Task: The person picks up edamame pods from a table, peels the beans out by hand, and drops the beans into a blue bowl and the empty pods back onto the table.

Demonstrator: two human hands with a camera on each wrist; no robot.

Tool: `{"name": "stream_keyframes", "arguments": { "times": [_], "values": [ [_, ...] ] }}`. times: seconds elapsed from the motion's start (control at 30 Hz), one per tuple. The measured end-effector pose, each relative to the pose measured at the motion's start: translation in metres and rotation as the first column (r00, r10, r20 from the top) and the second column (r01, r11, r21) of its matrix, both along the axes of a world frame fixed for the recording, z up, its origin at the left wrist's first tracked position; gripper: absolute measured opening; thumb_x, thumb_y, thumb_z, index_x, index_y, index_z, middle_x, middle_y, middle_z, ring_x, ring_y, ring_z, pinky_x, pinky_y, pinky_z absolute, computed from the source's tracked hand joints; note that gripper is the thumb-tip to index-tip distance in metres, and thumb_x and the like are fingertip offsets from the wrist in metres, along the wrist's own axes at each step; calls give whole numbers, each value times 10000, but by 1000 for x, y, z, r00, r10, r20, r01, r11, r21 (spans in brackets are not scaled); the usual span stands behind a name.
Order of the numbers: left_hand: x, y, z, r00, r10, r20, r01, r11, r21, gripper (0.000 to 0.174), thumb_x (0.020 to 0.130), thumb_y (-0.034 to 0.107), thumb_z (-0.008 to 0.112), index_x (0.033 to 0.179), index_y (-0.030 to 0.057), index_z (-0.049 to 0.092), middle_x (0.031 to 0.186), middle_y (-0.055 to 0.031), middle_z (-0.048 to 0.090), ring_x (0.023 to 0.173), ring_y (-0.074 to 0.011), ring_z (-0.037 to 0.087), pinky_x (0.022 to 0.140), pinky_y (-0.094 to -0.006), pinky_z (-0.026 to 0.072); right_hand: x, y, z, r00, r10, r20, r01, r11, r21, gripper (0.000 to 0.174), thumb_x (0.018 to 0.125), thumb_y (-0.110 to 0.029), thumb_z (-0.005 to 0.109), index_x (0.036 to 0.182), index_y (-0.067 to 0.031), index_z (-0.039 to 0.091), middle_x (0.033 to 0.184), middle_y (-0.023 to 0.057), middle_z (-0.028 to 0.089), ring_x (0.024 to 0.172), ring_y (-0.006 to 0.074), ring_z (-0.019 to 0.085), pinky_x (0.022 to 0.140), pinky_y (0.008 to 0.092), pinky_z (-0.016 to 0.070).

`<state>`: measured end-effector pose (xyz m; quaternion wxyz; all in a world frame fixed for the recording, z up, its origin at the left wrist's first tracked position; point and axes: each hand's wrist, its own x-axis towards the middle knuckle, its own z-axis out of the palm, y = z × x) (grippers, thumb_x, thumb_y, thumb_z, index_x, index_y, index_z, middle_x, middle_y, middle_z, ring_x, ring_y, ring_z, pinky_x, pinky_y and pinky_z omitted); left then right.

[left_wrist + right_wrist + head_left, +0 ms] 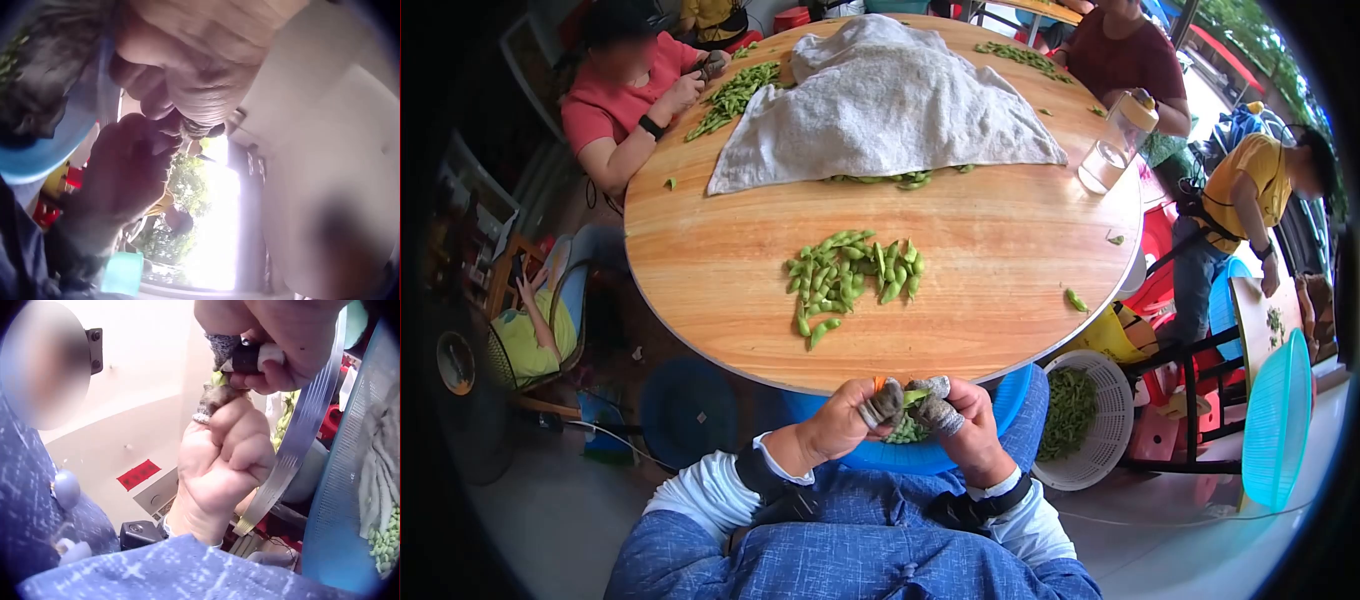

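Both hands meet over the blue basket [870,455] at the table's near edge. A green pod [914,397] is pinched between the left hand [840,425] and the right hand [972,425]; grey coverings wrap the thumbs and some fingertips. In the right wrist view the pod [219,379] shows between the fingertips of the left hand [222,447] and right hand [281,340]. Shelled beans [908,431] lie in the basket below. The left wrist view shows the left hand [200,56] from close by, its fingers curled; the pod is hidden there.
A pile of pods [840,272] lies on the round wooden table [730,270], with a grey-white cloth [890,110] behind it. A bottle [1115,145] stands at the right. A white basket [1085,420] of pods is on the right below the table. Several people are around.
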<state>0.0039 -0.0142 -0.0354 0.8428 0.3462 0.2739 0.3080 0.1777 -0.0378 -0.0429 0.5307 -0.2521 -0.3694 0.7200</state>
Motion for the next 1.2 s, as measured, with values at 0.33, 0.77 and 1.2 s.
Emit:
{"name": "stream_keyframes", "arguments": {
  "times": [0.33,0.77,1.2],
  "values": [
    [7,4,30,899,275,-341,134,567,812,175,827,174,545,859,2,559,715,-50,560,622,-147,538,573,-244,424,2,-5,20,986,-37,162,23,996,86,207,822,-88,548,988,36,545,897,29,585,825,97,529,763,225,412],
    [2,2,27,917,61,-393,151,861,486,173,857,136,440,922,11,541,748,14,518,658,-47,450,569,-190,367,2,-7,28,770,-171,615,-3,962,272,177,701,38,555,875,9,572,744,103,559,693,188,554,625,282,431],
    [-7,-1,12,824,190,-534,274,692,668,170,806,29,435,947,-15,520,820,-61,568,764,-141,530,680,-267,423,29,-17,35,548,-403,732,100,901,422,165,720,46,578,881,8,582,718,98,559,638,183,552,558,267,434]
  ]
}}
